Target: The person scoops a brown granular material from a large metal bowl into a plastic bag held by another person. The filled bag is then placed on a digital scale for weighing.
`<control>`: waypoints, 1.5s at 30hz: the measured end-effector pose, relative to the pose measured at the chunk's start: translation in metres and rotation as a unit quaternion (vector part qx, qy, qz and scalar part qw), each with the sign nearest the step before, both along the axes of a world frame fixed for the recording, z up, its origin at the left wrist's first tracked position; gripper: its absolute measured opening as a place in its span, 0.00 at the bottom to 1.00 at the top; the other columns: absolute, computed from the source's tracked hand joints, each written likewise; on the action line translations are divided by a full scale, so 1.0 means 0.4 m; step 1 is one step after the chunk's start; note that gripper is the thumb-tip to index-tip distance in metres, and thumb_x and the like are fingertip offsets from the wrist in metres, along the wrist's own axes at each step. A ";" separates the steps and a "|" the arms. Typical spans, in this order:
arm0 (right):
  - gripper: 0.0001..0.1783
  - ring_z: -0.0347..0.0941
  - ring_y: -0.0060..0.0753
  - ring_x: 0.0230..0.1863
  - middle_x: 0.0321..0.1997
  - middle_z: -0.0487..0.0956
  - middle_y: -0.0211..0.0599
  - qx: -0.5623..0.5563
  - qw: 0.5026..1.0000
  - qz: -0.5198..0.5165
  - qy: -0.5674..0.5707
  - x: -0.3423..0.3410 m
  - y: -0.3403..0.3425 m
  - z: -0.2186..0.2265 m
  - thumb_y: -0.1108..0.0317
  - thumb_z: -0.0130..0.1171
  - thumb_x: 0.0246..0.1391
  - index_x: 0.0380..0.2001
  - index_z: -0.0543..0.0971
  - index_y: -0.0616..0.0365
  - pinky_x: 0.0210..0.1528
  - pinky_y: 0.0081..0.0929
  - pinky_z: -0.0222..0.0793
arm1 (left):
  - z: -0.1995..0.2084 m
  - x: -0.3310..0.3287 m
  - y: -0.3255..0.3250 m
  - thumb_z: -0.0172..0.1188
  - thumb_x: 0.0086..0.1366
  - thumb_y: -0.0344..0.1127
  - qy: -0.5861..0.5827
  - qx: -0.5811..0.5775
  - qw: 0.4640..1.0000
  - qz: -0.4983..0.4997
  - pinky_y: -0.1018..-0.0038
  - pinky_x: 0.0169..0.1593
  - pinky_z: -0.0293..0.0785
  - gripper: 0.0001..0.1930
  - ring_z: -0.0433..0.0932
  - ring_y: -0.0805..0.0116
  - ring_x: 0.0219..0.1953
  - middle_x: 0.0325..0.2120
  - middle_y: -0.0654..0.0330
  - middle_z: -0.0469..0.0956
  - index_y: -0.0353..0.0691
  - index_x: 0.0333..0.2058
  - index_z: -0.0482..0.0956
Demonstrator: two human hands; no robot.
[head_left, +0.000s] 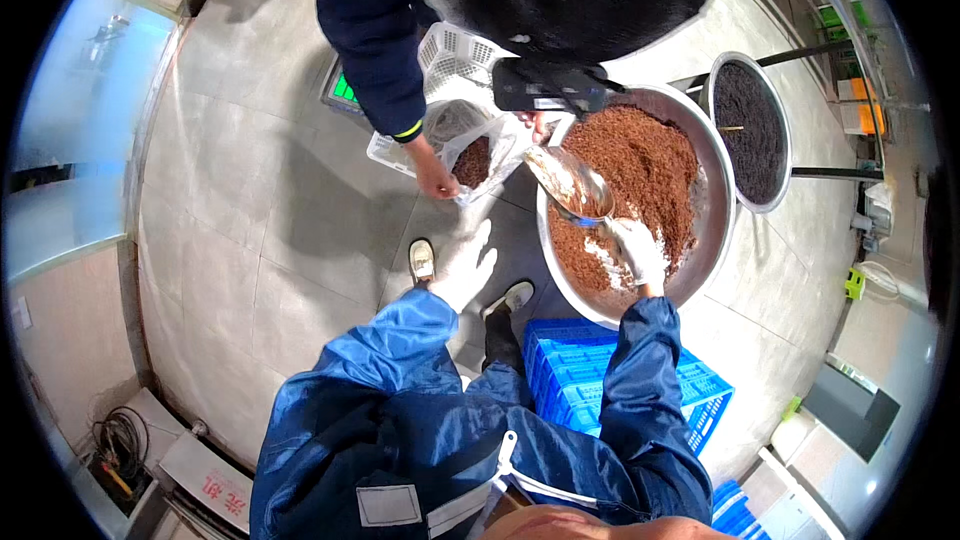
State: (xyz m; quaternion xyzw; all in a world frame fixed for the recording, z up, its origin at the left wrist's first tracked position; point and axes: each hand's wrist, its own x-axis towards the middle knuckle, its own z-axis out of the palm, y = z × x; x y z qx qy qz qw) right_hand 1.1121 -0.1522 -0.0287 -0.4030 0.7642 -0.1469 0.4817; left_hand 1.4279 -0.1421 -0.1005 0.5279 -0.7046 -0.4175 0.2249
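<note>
The metal scoop (583, 198) lies ahead-left of the right hand (638, 252), which grips its handle; its long axis points at the plastic bag (512, 143), partly over the metal basin (713, 212). The left hand (465, 270), open and empty, is nearer the bag. Well behind-left, a white box (200, 470) bears red writing.

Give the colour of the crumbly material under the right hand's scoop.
The crumbly material is reddish brown, with white patches beside the right hand; head view.

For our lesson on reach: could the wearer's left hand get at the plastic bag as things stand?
Probably yes: the left hand looks empty, just short of the plastic bag, with nothing visible between them.
</note>
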 end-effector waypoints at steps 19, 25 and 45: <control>0.14 0.56 0.14 0.13 0.12 0.66 0.21 -0.006 0.962 -0.267 -0.065 -0.247 0.430 -0.064 0.61 0.55 0.53 0.20 0.76 0.58 0.17 0.18 0.49 | 0.043 -0.152 0.190 0.52 0.59 0.43 -0.097 0.205 0.970 -0.093 0.64 0.49 0.68 0.23 0.74 0.54 0.45 0.41 0.51 0.76 0.41 0.52 0.69; 0.13 0.57 0.13 0.18 0.16 0.68 0.19 -0.024 0.968 -0.246 -0.036 -0.224 0.418 -0.107 0.61 0.56 0.53 0.25 0.79 0.61 0.20 0.18 0.52 | 0.008 -0.084 0.198 0.54 0.60 0.41 -0.011 0.341 0.936 0.084 0.73 0.48 0.68 0.20 0.73 0.65 0.42 0.40 0.55 0.75 0.40 0.49 0.71; 0.17 0.75 0.45 0.38 0.33 0.79 0.41 0.202 0.909 -0.055 0.361 -0.474 0.499 -0.471 0.50 0.50 0.48 0.32 0.80 0.47 0.42 0.40 0.69 | -0.248 0.168 -0.014 0.53 0.53 0.67 0.145 0.473 0.792 0.358 0.60 0.58 0.60 0.52 0.51 0.52 0.63 0.63 0.48 0.43 0.35 0.63 0.41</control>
